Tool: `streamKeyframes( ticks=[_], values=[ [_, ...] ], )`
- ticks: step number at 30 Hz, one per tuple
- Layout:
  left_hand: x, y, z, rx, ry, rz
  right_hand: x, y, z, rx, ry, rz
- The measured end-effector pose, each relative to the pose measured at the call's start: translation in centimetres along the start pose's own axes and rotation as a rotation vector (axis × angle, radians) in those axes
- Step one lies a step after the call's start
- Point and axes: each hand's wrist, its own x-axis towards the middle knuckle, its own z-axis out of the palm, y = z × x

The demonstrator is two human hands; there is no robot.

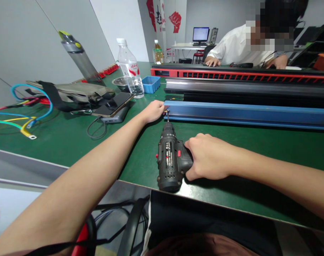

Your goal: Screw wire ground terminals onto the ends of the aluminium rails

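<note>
My right hand [208, 156] is wrapped round the grip of a black cordless drill [169, 160], which lies on its side over the table's near edge. The drill's bit points away from me and meets the left end of a long blue metal profile [244, 113]. At that same end my left hand [154, 111] grips the profile, its thumb and fingers closed about the corner. A small brassy piece shows by the bit's tip, too small to name for sure.
Behind the profile lie a grey metal profile [231, 86] and a long red-and-black rail [244, 74]. Left stand a water bottle [130, 67], a blue bin [151, 85], a phone [114, 104], a tool bag [71, 90] and coloured cables [25, 121]. A person [242, 46] sits opposite.
</note>
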Motion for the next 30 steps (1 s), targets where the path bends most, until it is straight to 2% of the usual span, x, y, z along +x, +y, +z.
streamKeyframes(
  ticks=[12, 30],
  values=[
    [-0.02, 0.20, -0.03, 0.026, 0.005, -0.037, 0.05, -0.01, -0.01, -0.005, 0.002, 0.002],
    [-0.02, 0.17, 0.04, 0.049, 0.017, -0.002, 0.06, 0.02, 0.08, -0.013, 0.007, 0.017]
  ],
)
